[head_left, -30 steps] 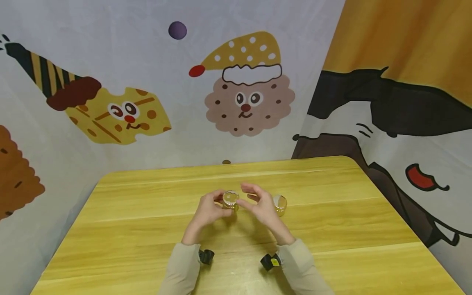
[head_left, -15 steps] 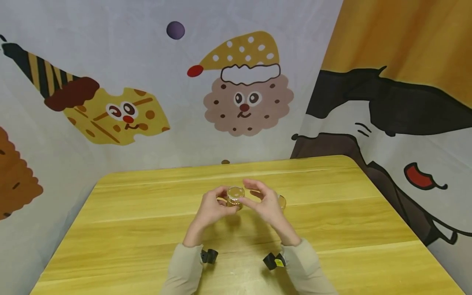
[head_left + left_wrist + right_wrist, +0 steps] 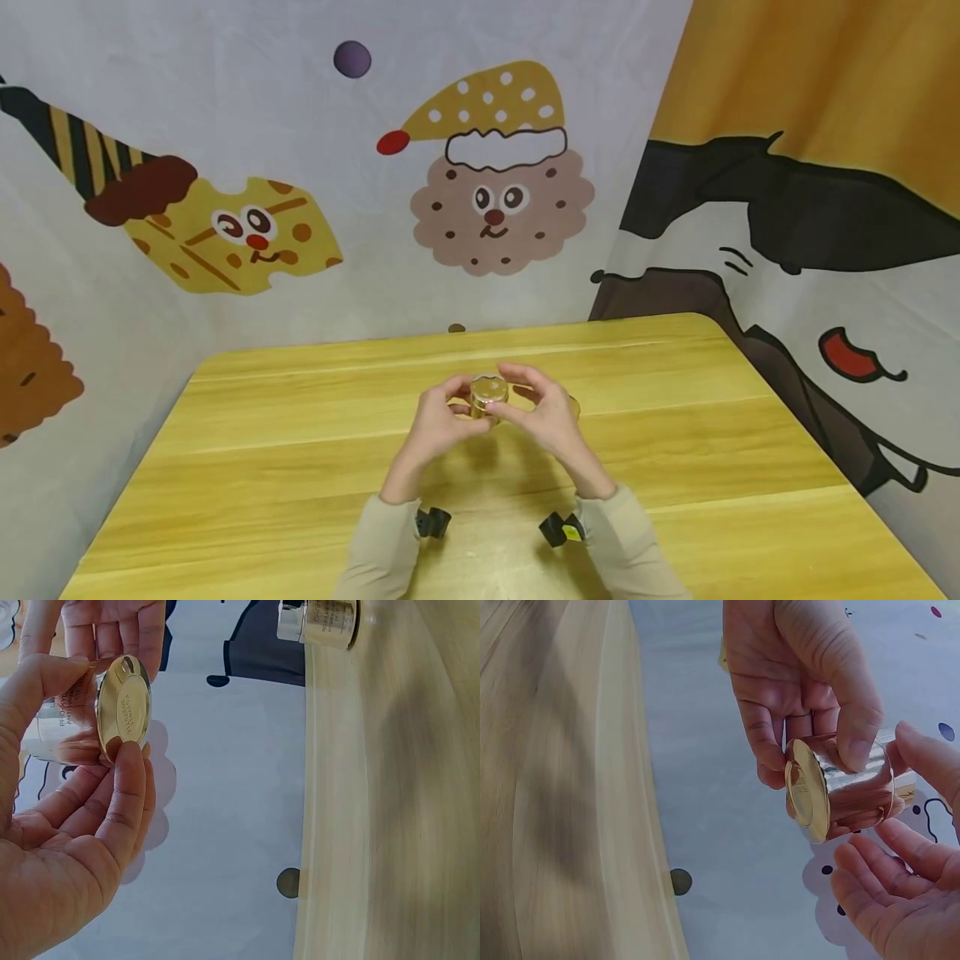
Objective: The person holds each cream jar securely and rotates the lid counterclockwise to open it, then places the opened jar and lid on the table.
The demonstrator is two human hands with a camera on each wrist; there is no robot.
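Note:
A small shiny gold cosmetic jar (image 3: 489,390) with a silvery lid is held above the table by my left hand (image 3: 438,423), its thumb and fingers wrapped around the body. In the left wrist view the jar's gold base (image 3: 124,712) faces the camera, with small print on it. My right hand (image 3: 553,421) is at the lid end, thumb at the lid's edge and fingers fairly straight around it; the right wrist view shows those fingers (image 3: 881,874) loosely spread below. A second gold jar (image 3: 574,408) stands on the table, mostly hidden behind my right hand.
The wooden table (image 3: 300,483) reaches back to a pale curtain (image 3: 285,100) printed with cartoon figures. Black wrist cameras (image 3: 433,523) sit at the sleeve cuffs. In the left wrist view the second jar (image 3: 326,621) stands near the table edge.
Both hands have shifted slightly right and away from me with the held jar. My right hand has closed in on the lid and covers more of the second jar.

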